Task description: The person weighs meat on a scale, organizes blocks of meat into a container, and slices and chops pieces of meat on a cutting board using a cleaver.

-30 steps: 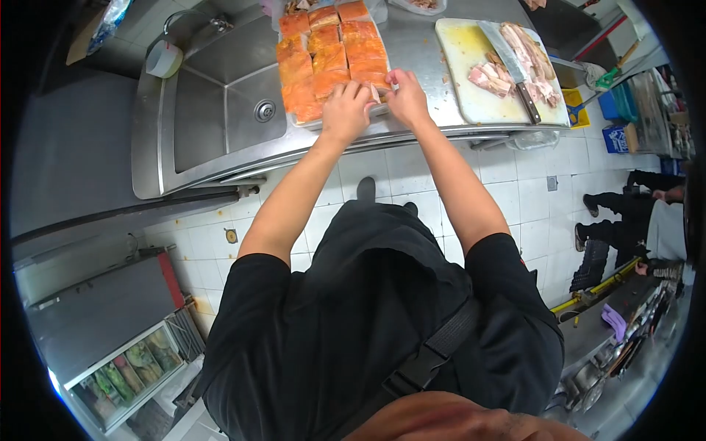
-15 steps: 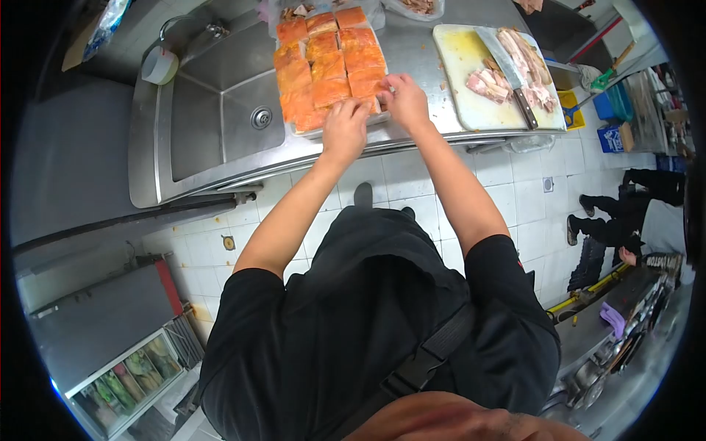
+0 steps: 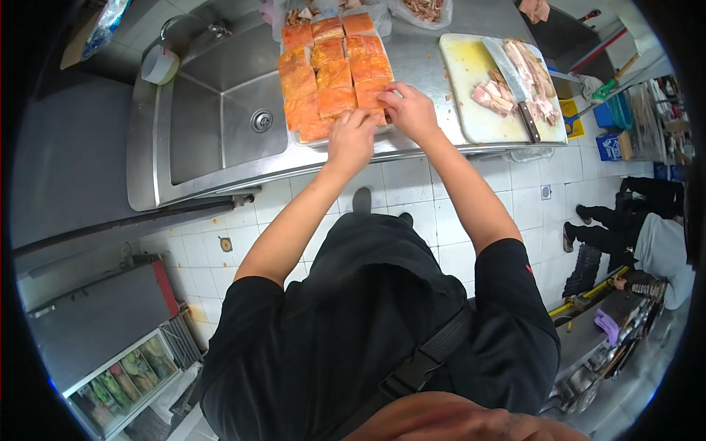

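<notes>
Rows of orange-brown, crisp-skinned roast pork pieces (image 3: 334,73) lie side by side on a pale tray (image 3: 312,142) at the counter's front edge. My left hand (image 3: 351,138) has its fingers bent and close together at the near edge of the front row. Just right of it, my right hand (image 3: 412,112) curls its thumb and fingers over the front right corner piece. Both hands' fingertips touch the pork there and are partly hidden. A white cutting board (image 3: 478,131) to the right carries pale sliced meat (image 3: 494,97) and a cleaver-like knife (image 3: 507,70) with a dark handle.
A steel sink (image 3: 213,110) adjoins the tray on the left, with a white container (image 3: 159,66) hanging at its tap. Plastic bags of meat scraps (image 3: 423,9) stand behind. Another person (image 3: 658,250) is at the far right, beside a utensil-covered counter (image 3: 588,353).
My right hand has shifted from the pork's right side onto the top of the corner piece. My left hand stays at the near edge. The other person's arm has moved.
</notes>
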A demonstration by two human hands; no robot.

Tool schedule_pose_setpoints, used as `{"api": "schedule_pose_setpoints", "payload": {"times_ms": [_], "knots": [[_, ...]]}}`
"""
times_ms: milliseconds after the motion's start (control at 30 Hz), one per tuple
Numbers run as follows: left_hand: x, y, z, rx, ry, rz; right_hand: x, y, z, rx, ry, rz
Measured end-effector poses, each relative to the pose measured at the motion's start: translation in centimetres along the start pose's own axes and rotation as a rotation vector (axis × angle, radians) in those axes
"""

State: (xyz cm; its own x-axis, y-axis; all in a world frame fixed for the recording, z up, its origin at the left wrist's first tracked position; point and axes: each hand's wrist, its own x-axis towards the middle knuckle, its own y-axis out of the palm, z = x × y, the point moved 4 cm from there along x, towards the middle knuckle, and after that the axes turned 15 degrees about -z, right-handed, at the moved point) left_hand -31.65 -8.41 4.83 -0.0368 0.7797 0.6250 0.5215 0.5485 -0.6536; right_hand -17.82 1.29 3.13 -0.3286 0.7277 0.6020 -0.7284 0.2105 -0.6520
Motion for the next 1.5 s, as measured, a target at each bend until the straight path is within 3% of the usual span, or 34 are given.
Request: {"api": "schedule_pose_setpoints", "payload": {"times_ms": [33, 267, 333, 367, 433, 533, 633, 700, 733, 800, 867, 933, 1000, 1033, 1100, 1233, 1500], "knots": [[0.0, 0.3, 0.1, 0.002, -0.008, 0.007, 0.2, 0.1, -0.1, -0.003, -0.077, -0.012], [0.5, 1.6, 0.3, 0.059, 0.035, 0.078, 1.2, 1.5, -1.2, -0.021, -0.098, -0.103], [1.0, 1.3, 0.3, 0.048, 0.009, 0.088, 0.5, 1.5, -1.4, 0.142, 0.073, -0.046], [1.1, 1.2, 0.4, 0.036, -0.024, 0.113, 0.1, 1.8, -1.2, 0.144, 0.059, -0.048], [1.4, 1.1, 0.2, 0.063, -0.022, 0.122, -0.6, 2.5, -1.7, 0.207, 0.342, -0.092], [1.6, 0.9, 0.1, 0.071, -0.038, 0.133, -1.0, 2.8, -1.7, 0.254, 0.437, -0.092], [1.9, 0.0, 0.4, 0.032, -0.032, 0.175, -1.6, 2.2, -0.6, 0.198, 0.378, -0.122], [1.8, -0.9, 1.6, -0.189, -0.211, 0.289, -2.4, 1.9, 0.3, 0.202, 0.422, -0.123], [2.2, -1.5, 3.0, -0.193, -0.211, 0.283, -2.7, 1.6, 0.5, 0.204, 0.467, -0.125], [4.0, -4.0, 7.6, -0.012, -0.162, -0.013, -2.5, 0.9, 0.3, 0.215, 0.486, -0.116], [6.7, -5.7, 11.9, 0.139, -0.175, -0.069, -0.9, -0.2, 0.0, 0.252, 0.724, 0.192], [9.8, -4.4, 15.3, 0.205, -0.12, -0.028, 3.9, -0.3, 0.5, 0.056, 0.603, 0.212], [12.6, -2.2, 17.7, 0.266, -0.066, 0.006, 9.9, 2.0, 2.1, 0.094, 0.139, -0.047], [13.8, -0.7, 18.7, 0.293, -0.07, 0.073, 12.2, 4.1, 1.9, 0.088, 0.138, -0.05], [14.1, 2.0, 20.3, 0.318, -0.134, 0.204, 15.0, 8.3, 1.0, -0.217, 0.024, -0.031], [13.7, 2.8, 20.8, 0.37, -0.146, 0.205, 13.5, 14.1, -2.7, -0.261, 0.082, -0.01], [12.0, 2.6, 20.6, 0.317, -0.144, 0.218, 11.9, 12.8, 0.2, -0.351, 0.159, 0.17]]}}
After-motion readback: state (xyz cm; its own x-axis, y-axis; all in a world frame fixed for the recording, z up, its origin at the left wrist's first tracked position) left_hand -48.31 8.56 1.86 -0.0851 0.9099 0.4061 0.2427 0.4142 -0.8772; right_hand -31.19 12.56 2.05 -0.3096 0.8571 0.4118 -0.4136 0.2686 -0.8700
